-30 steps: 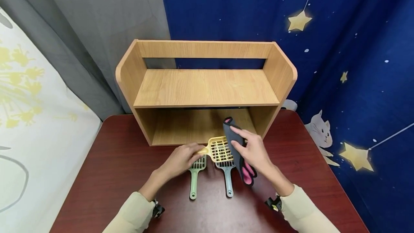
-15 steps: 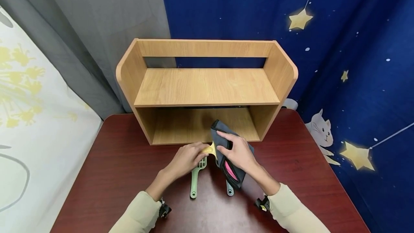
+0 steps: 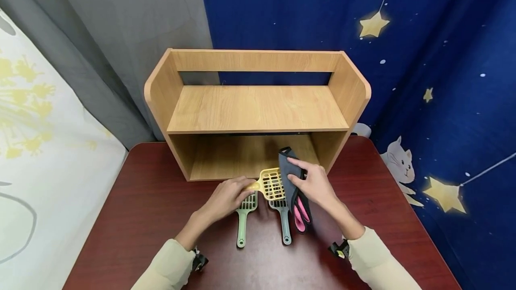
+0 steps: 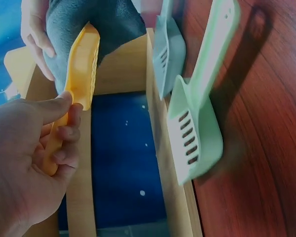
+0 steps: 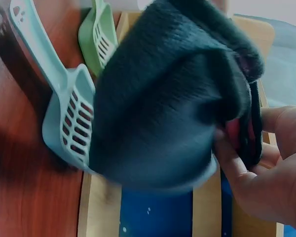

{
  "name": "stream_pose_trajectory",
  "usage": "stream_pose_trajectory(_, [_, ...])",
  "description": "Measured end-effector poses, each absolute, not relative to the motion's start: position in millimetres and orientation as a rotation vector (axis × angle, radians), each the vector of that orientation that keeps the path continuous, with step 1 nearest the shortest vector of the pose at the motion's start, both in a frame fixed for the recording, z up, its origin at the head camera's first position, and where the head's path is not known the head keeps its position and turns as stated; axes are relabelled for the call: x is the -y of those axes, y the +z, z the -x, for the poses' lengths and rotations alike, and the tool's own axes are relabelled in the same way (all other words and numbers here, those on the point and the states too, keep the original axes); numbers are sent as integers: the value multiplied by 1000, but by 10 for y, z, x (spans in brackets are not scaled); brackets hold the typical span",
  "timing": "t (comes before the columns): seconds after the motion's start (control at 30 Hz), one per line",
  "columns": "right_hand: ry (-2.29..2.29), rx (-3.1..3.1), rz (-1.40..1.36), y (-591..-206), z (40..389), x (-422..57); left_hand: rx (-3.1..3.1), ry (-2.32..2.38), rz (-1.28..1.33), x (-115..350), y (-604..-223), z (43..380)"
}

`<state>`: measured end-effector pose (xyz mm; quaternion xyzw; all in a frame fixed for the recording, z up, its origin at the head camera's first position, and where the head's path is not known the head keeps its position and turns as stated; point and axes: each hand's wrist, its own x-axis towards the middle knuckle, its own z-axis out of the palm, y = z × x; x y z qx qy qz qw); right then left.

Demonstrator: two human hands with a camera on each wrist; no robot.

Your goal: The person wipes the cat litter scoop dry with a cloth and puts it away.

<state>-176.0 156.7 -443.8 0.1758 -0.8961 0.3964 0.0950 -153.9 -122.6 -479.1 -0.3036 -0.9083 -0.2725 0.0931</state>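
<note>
My left hand (image 3: 227, 198) grips the handle of a yellow slotted scoop (image 3: 271, 184) and holds it just above the table, in front of the wooden shelf (image 3: 258, 111). In the left wrist view the thumb and fingers of that left hand (image 4: 34, 163) curl round the scoop's yellow handle (image 4: 79, 94). My right hand (image 3: 314, 185) holds a folded dark grey cloth with pink lining (image 3: 296, 191) against the scoop's right side. The right wrist view is filled by the cloth (image 5: 172, 103). A green scoop (image 3: 243, 218) and a pale blue-grey scoop (image 3: 283, 218) lie on the table below.
The two-tier wooden shelf stands at the back of the dark red table (image 3: 133, 209). Behind hang a grey curtain (image 3: 121, 26) and a blue starry cloth (image 3: 423, 57). A white printed sheet (image 3: 44, 147) lies to the left.
The right hand slid the cloth left over the yellow scoop half a second ago, covering it, then drew it back right, so the scoop's slotted head shows again. The left hand stayed put.
</note>
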Motion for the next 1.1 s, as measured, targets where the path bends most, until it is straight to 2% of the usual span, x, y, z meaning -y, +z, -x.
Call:
stream_pose_trajectory(0.3, [1255, 2647, -597, -4440, 1710, -1265, 2680, -825, 953, 1049, -4774, 1590])
stream_pose_trajectory(0.5, [1259, 2599, -634, -4423, 1710, -1243, 2675, -842, 969, 1028, -4745, 1597])
stream_pose_trajectory(0.67, [1149, 2618, -657, -4486, 1732, -1387, 2663, -847, 964, 1076, -4751, 1581])
stream_pose_trajectory(0.83, [1130, 2575, -564, -4458, 1790, -1614, 2668, -820, 938, 1145, -4735, 1587])
stream_pose_trajectory(1.1, [1425, 2586, -436, -4332, 1818, -1940, 2677, -826, 902, 1241, -4741, 1587])
